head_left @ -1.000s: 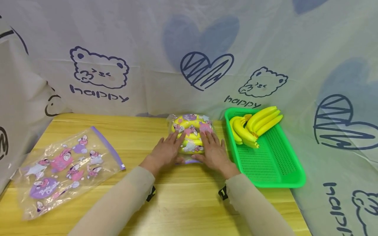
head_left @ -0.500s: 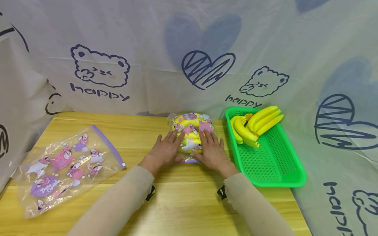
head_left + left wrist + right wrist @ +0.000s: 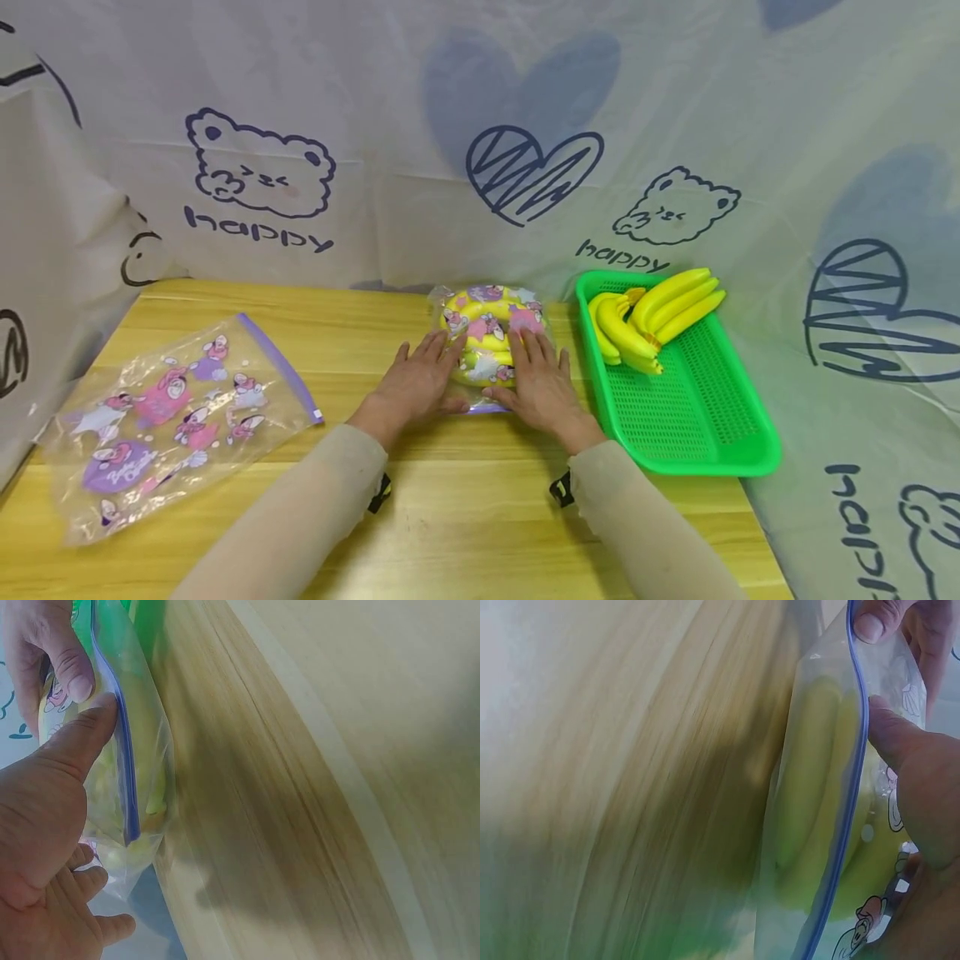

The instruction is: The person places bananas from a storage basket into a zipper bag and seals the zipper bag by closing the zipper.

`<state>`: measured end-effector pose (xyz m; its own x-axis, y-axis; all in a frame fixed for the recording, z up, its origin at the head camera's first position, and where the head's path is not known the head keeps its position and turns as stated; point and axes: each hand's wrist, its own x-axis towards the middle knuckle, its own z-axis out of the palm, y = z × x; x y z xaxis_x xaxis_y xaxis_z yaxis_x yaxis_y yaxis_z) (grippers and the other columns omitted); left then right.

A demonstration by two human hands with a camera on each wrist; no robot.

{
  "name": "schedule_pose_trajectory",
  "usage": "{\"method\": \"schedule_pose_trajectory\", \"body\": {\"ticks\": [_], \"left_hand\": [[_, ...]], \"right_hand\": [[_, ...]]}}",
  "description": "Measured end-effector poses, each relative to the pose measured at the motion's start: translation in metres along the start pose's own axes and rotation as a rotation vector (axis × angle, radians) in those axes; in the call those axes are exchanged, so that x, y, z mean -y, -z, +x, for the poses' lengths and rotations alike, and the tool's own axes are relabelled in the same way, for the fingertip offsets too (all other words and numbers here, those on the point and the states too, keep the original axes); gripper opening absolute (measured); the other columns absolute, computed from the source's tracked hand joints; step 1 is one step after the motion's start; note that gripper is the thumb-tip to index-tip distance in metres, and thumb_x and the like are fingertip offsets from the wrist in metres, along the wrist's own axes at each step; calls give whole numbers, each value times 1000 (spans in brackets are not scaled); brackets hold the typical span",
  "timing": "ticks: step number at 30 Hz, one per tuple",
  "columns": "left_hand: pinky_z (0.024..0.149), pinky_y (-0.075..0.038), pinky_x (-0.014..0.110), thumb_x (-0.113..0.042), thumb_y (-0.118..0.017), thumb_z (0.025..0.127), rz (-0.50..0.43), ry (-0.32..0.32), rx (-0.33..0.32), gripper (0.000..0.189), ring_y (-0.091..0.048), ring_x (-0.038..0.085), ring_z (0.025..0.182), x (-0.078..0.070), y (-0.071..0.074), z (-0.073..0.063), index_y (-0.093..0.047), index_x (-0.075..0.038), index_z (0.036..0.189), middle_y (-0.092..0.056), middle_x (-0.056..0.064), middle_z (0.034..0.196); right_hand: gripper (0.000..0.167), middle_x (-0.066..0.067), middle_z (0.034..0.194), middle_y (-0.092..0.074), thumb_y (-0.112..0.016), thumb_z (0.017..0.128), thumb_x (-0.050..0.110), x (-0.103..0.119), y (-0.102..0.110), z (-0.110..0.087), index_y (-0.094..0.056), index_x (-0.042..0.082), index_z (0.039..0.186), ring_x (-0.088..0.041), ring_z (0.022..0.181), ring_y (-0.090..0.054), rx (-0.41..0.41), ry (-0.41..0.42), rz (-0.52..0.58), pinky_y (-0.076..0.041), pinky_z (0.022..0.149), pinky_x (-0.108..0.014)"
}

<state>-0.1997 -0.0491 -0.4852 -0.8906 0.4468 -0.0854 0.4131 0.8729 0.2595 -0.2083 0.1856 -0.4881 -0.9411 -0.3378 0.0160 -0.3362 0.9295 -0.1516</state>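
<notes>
A clear zip bag [image 3: 486, 332] printed with pink and purple cartoon figures lies at the back middle of the table, with yellow bananas [image 3: 814, 772] inside. On its left side rests my left hand [image 3: 417, 382], fingers extended over the plastic. My right hand [image 3: 546, 385] lies on the right side in the same way. Both thumbs are close to the purple zip strip [image 3: 124, 757] along the bag's near edge; whether the strip is sealed cannot be made out. The left wrist view shows my left thumb [image 3: 86, 731] touching the bag beside that strip.
To the right stands a green plastic basket [image 3: 738, 392], with more bananas [image 3: 671, 304] at its far end. A second printed zip bag [image 3: 176, 425] lies flat on the left of the wooden table [image 3: 450, 517]. A patterned cloth [image 3: 390, 100] hangs behind.
The head view has shifted slightly, so the scene sits a little differently in it. Both hands stay on the bag with hardly any visible movement.
</notes>
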Motion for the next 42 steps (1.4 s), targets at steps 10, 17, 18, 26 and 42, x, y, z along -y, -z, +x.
{"method": "schedule_pose_trajectory", "body": {"ticks": [10,17,18,26,42], "left_hand": [[125,-20,68,-60,-68,96,-34,15,-19,104,-17,41,162,8,1,-9,-11,-14,170,-19,23,173],[124,-25,67,-57,-68,97,-17,4,-92,97,-24,42,159,14,4,-19,-22,-9,168,-30,25,169],[123,-26,67,-56,-69,97,-25,4,-108,95,-26,43,159,14,5,-21,-25,-8,167,-32,25,168],[122,-32,62,-38,-71,101,-89,49,-246,77,-37,46,152,24,11,-46,-38,-1,160,-44,27,160],[116,-29,72,-16,-63,102,-230,284,-381,61,-37,56,144,82,35,-134,-41,6,155,-44,34,154]], "right_hand": [[100,-20,171,-26,-67,96,62,9,3,-2,-20,10,168,-45,159,-23,-29,16,34,-18,121,-75],[90,-21,168,-34,-68,98,57,16,1,-5,-31,6,163,-45,155,-31,-87,50,20,-22,122,-72],[89,-21,167,-34,-68,98,56,17,1,-5,-33,5,162,-45,155,-32,-95,56,21,-23,123,-71],[83,-25,166,-35,-69,99,50,29,-2,-11,-38,2,159,-47,153,-35,-159,116,37,-26,124,-67],[74,-25,160,-42,-67,102,43,57,-1,-16,-40,-1,156,-43,151,-38,-237,215,106,-27,126,-61]]}}
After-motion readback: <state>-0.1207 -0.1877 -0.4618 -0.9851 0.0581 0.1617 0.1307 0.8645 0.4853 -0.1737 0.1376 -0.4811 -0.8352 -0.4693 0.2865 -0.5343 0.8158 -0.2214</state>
